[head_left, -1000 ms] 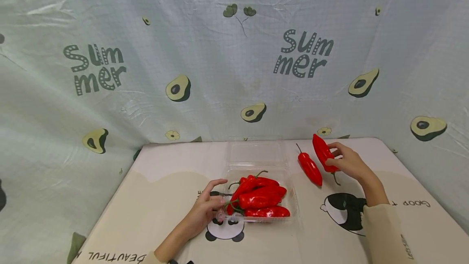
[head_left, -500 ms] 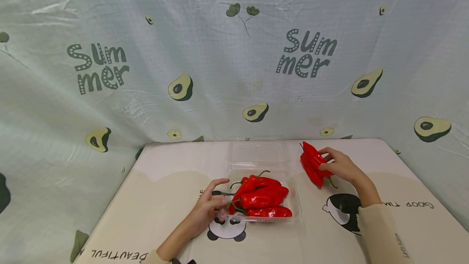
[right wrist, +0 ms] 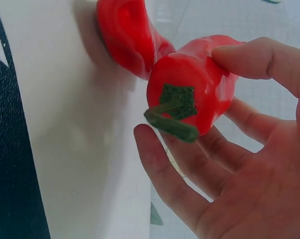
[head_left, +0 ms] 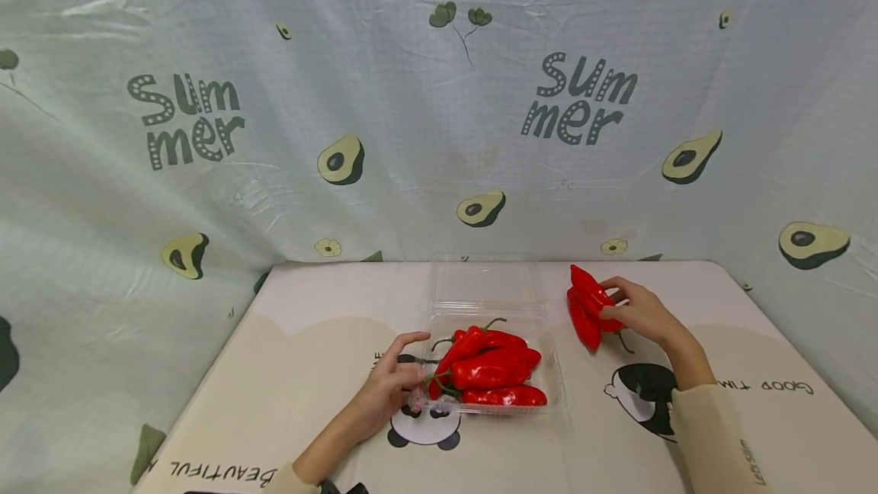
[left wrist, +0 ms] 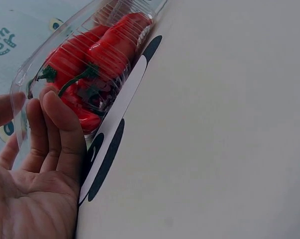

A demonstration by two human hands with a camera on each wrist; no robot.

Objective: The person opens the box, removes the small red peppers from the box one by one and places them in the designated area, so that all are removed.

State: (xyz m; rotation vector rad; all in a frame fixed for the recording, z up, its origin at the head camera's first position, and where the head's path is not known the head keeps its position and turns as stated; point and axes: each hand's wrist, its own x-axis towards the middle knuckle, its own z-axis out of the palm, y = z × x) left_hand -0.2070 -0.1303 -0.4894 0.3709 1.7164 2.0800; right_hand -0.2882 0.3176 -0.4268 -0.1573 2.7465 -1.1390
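At the table's right, my right hand (head_left: 641,312) grips a red pepper (head_left: 591,294) with a green stem. The thumb lies on one side of it and the fingers curl round the other, as the right wrist view shows. A second red pepper (head_left: 581,322) lies right beside and partly behind it. My left hand (head_left: 380,395) holds the left side of a clear plastic box (head_left: 554,376), its curled fingers (left wrist: 65,114) against the outer wall near the corner. Inside that box is a heap of several red peppers (head_left: 490,372), their stems mostly toward my left hand.
The box's clear lid (head_left: 483,284) is folded back toward the far table edge. Beneath everything is a pale tablecloth (head_left: 288,372) with animal drawings and lettering. A curtain (head_left: 405,97) printed with avocados hangs behind the table.
My right hand has brought its pepper leftward, up against the second pepper, whose stem is now covered. Since half a second ago little has moved. The left hand stays at the box.
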